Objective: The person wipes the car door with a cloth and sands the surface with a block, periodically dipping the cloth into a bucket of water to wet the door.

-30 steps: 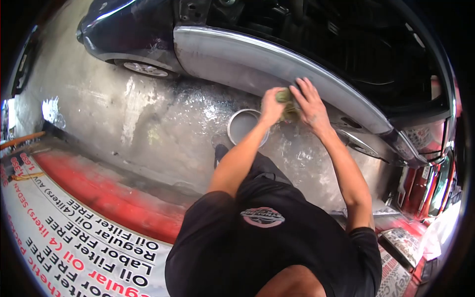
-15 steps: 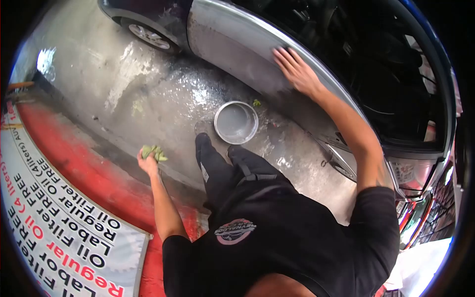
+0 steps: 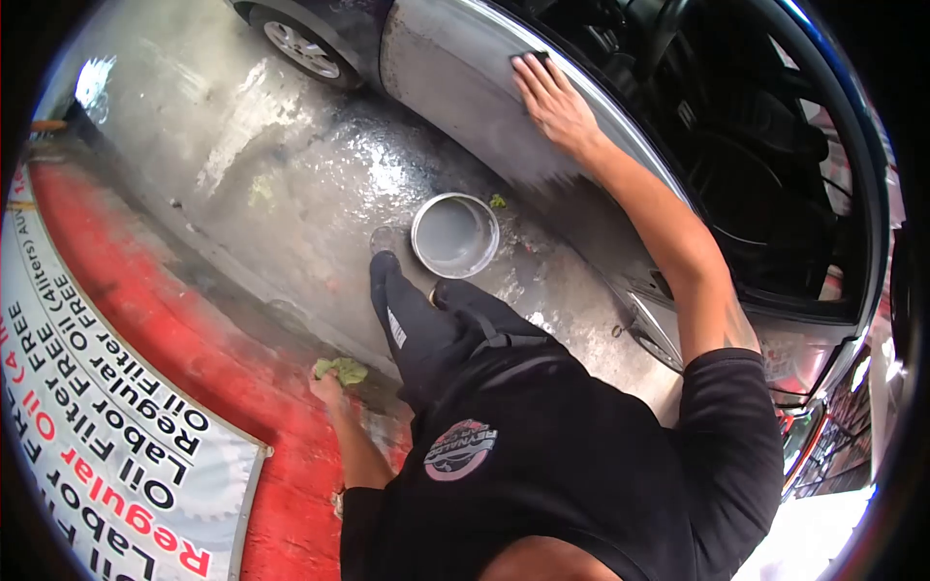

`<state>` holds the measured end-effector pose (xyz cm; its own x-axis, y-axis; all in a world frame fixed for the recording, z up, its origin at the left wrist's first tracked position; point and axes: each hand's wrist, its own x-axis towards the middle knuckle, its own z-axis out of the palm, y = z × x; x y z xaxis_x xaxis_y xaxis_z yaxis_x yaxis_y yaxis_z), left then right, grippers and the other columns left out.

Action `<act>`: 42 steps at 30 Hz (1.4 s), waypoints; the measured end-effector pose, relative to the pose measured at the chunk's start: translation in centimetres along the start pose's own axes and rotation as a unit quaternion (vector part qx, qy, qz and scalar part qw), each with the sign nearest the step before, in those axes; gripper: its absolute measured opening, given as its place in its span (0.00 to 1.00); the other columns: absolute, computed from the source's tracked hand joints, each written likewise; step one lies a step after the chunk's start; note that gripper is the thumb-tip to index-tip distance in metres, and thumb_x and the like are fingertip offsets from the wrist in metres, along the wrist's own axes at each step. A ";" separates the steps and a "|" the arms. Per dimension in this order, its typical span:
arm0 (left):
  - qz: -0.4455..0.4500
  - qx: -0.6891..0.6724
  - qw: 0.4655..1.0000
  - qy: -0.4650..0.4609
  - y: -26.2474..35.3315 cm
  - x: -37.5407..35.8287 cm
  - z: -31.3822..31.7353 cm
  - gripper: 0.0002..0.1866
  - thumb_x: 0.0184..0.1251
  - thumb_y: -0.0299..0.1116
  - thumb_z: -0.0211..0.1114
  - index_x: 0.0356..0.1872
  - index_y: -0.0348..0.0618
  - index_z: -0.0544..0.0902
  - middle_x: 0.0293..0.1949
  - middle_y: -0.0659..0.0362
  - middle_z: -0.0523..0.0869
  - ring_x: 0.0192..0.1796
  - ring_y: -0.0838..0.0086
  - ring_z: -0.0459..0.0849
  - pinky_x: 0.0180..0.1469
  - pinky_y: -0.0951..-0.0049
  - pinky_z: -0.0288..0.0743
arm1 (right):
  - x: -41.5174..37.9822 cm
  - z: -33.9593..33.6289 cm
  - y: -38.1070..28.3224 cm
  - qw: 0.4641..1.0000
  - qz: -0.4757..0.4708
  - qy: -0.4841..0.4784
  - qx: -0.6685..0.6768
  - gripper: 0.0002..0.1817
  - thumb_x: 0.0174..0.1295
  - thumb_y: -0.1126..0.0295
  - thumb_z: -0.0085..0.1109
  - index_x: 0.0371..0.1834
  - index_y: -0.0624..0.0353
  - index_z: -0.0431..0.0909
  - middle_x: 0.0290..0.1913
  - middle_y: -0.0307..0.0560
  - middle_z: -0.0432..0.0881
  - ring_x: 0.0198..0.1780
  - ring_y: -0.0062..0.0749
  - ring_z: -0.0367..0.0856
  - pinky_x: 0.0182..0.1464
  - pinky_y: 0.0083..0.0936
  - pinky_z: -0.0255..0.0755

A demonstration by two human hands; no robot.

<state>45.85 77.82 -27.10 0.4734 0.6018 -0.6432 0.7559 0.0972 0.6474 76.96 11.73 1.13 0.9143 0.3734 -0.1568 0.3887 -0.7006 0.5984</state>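
Against the upper part of the dull grey car door (image 3: 455,77), just below the window opening, a dark pad (image 3: 529,56) shows past the fingertips of the right hand (image 3: 560,108); it is mostly covered, so its full shape is hard to judge. That hand lies flat, fingers stretched out. Well apart from it, low by the red ledge (image 3: 136,261), the left hand (image 3: 325,383) has its fingers closed around a crumpled green cloth (image 3: 345,371). Between the two, on the wet concrete floor (image 3: 300,184), stands a round bucket (image 3: 416,242) of cloudy liquid near the person's feet, with a small green scrap (image 3: 498,201) just beside its rim. Farther out are the car's silver-spoked wheel (image 3: 302,50) and a white banner (image 3: 223,474) printed with oil-change lettering.
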 end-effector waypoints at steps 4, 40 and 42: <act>0.038 -0.048 0.998 -0.033 4.1 1.2 0.5 0.26 0.53 0.11 0.65 0.56 0.39 0.81 0.45 0.58 0.87 0.45 0.69 0.87 0.52 0.66 0.84 | -7.5 -1.2 -0.4 0.998 0.016 -0.028 0.049 0.36 0.69 0.65 0.54 0.80 0.70 0.67 0.87 0.55 0.57 0.89 0.44 0.52 0.89 0.45 0.46; 0.124 0.135 0.968 -0.168 11.9 8.2 3.2 0.27 0.48 0.13 0.66 0.54 0.36 0.84 0.45 0.56 0.89 0.46 0.69 0.88 0.54 0.67 0.82 | 5.8 0.6 -4.3 0.993 0.099 0.016 0.068 0.31 0.73 0.67 0.47 0.77 0.70 0.70 0.86 0.56 0.60 0.87 0.48 0.56 0.88 0.48 0.48; 0.128 0.151 0.962 -0.186 13.0 8.8 2.5 0.27 0.48 0.13 0.65 0.54 0.36 0.83 0.45 0.56 0.89 0.46 0.69 0.88 0.54 0.67 0.82 | 0.4 0.0 -4.2 0.986 0.129 -0.009 0.102 0.31 0.72 0.68 0.47 0.78 0.69 0.69 0.86 0.56 0.60 0.88 0.47 0.55 0.88 0.49 0.48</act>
<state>60.95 82.37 -25.37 0.7484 0.2449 -0.6164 0.6633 -0.2845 0.6922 75.66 14.84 -1.44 0.9870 0.1568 -0.0357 0.1559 -0.8790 0.4507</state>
